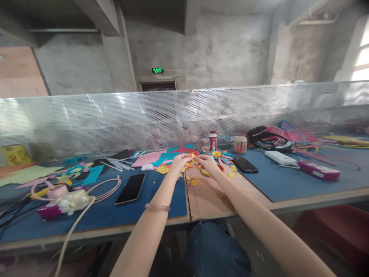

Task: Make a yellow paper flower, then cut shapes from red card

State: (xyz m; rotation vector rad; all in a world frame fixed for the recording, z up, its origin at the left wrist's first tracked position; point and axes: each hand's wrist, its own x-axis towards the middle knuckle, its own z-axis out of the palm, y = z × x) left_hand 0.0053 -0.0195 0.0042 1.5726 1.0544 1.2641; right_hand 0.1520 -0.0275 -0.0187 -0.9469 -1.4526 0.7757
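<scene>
My left hand (181, 163) and my right hand (208, 163) meet over the middle of the table, fingertips pinched. A small yellow paper piece (193, 155) shows between them, held from both sides. Just below my right hand lie scissors (205, 172) with orange-yellow handles, partly covered by the hand. Yellow paper scraps (193, 181) rest on the bare board below. To the right of my right hand is a colourful paper flower (217, 154) with a yellow centre. Yellow sheets (163, 169) lie beside my left hand.
A black phone (130, 188) lies left, another phone (245, 164) right. Behind stand a red bottle (213, 141) and a jar (240, 145). Cables and a power strip (66, 204) occupy the left. A white power bank (281, 157) lies right. A perforated metal screen (138, 119) borders the back.
</scene>
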